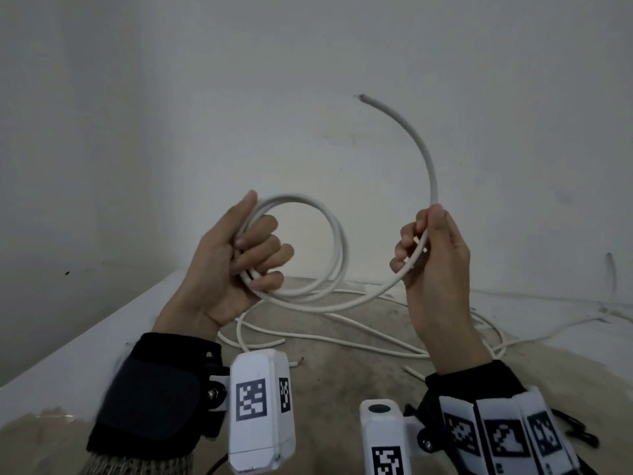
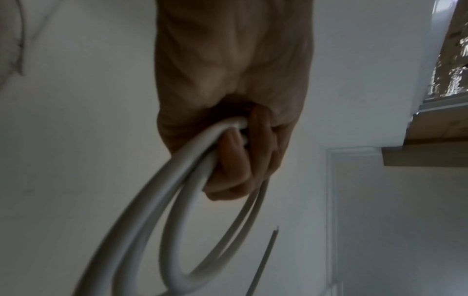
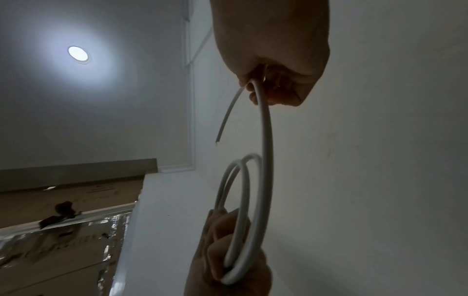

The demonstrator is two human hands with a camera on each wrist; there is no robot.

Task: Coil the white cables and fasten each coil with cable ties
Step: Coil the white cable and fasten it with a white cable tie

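1. The coil [image 1: 318, 248] of white cable already had about 2 or 3 loops, and only its free tail [image 1: 416, 138] remained to be wound.
2. No cable tie was visible, and more loose cables [image 1: 342, 332] lay on the table [image 1: 342, 378] below.
3. The left hand [image 1: 233, 265], raised, gripped the coil's loops.
4. The right hand [image 1: 433, 255], level with it, pinched the tail, which arched upward.

Loose cables [image 1: 359, 334] (tangled) across the floor [image 1: 342, 389]

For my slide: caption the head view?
Left hand holds cable coil; right hand guides the free tail.
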